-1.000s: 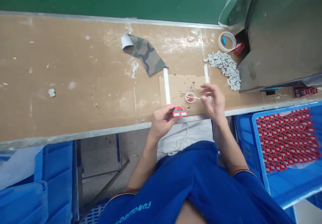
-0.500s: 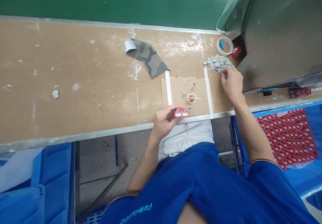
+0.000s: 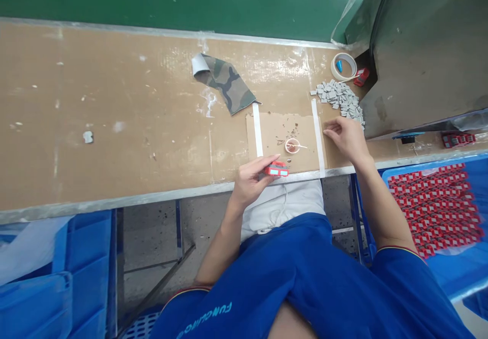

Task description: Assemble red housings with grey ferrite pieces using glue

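Observation:
Between the thumb and fingers of my left hand (image 3: pixel 249 180) is a small red toy vehicle (image 3: pixel 277 169) with pale windows, held at the table's front edge. My right hand (image 3: pixel 346 134) is over the table just below a pile of small grey pieces (image 3: pixel 339 96). Its thumb and fingertips are pinched together; whatever they hold is too small to make out. Between the hands a small round cup (image 3: pixel 292 146) of brownish stuff, with a thin white stick in it, sits on a cardboard sheet (image 3: pixel 269 128).
A camouflage cloth strip (image 3: pixel 232 87) lies behind the cardboard sheet. A tape roll (image 3: pixel 343 66) with a blue cone inside stands at the back right, beside another red toy (image 3: pixel 361 76). A blue tray (image 3: pixel 450 263) at the right carries rows of red toys. A metal box (image 3: pixel 430 49) bounds the right.
My right hand has moved from the edge of the grey pile toward me and slightly left, fingers pinched. My left hand keeps the red toy vehicle in nearly the same place.

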A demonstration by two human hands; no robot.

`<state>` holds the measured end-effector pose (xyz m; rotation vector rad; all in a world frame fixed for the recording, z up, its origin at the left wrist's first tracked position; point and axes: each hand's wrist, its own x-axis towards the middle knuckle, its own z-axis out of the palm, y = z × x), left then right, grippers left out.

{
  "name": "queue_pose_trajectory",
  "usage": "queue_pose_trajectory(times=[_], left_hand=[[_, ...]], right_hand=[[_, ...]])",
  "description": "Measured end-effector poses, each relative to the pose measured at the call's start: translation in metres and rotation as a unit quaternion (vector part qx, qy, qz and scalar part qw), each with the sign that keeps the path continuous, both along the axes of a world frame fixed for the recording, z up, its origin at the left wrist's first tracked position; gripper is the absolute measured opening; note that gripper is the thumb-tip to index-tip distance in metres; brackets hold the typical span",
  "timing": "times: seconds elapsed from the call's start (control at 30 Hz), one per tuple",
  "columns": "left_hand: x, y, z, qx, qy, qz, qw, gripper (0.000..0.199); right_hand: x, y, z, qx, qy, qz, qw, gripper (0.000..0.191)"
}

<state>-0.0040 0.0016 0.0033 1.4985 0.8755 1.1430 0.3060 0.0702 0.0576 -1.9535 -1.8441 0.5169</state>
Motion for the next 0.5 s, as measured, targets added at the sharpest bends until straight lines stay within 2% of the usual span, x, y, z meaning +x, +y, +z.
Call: queue_pose_trajectory(times=[0.07,0.17,0.23,0.33,0.43,0.5], left_hand=[[0.000,0.000,0.000,-0.015,-0.025,-0.014,0.999,0.041],[0.001,-0.002,0.000,-0.084,-0.069,-0.016,0.994,0.044],[0.002,-0.002,-0.001,-0.121,-0.097,-0.016,0.988,0.043],[0.002,-0.001,-0.002,-0.134,-0.133,-0.025,0.982,0.040],[0.000,0.001,-0.004,-0.126,-0.164,-0.039,0.978,0.041],[-0.001,0.003,-0.005,-0.120,-0.179,-0.043,0.976,0.041]], right_hand=[[0.002,-0.008,-0.006,0.014,0.018,-0.021,1.000,0.009],[0.004,-0.025,-0.014,0.038,-0.016,-0.040,0.998,0.004],[0.003,-0.037,-0.018,0.060,-0.052,-0.035,0.996,0.006],[0.000,-0.052,-0.020,0.082,-0.091,-0.009,0.992,0.016],[-0.005,-0.064,-0.013,0.096,-0.082,0.000,0.992,0.019],[-0.014,-0.070,-0.001,0.113,-0.024,0.006,0.993,0.014]])
